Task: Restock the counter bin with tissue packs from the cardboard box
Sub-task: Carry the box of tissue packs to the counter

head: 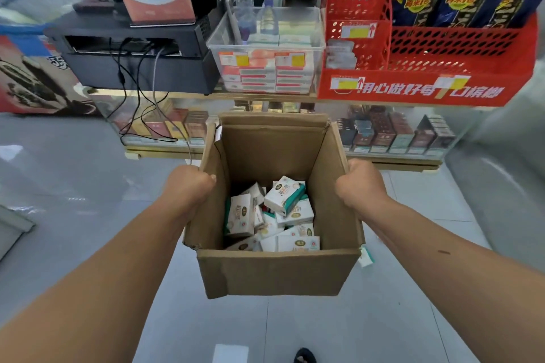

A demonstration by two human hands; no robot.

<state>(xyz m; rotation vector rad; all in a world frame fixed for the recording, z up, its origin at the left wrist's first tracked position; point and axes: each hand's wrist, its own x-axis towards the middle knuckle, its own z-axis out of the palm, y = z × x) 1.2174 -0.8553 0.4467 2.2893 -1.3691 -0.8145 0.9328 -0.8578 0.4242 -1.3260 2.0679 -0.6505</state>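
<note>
Cardboard box (274,274), plain brown, flaps open, held off the floor (73,186) in front of the counter (191,96). The left hand (188,186) grips the top edge of the left wall and the right hand (361,183) grips the top edge of the right wall. Both sets of fingers are curled tight over the edge, fist-like, with the tips hidden. Tissue packs (284,194) lie loose and jumbled in the bottom of the box, filling it only a small way. The load is probably light, though free to slide if the box tips. The walls look thin and the left one bows outward at the grip, so a hold low on the walls or under the base would likely be steadier. The packs are film-wrapped, soft and squashable, probably a little slick. Each is best taken across its narrow sides, one or a few at a time. The target, a clear bin (317,62), sits on the countertop just beside a red basket (442,62). It already holds stacked packs and two water bottles (269,18) at the back, with room above the stacks.
</note>
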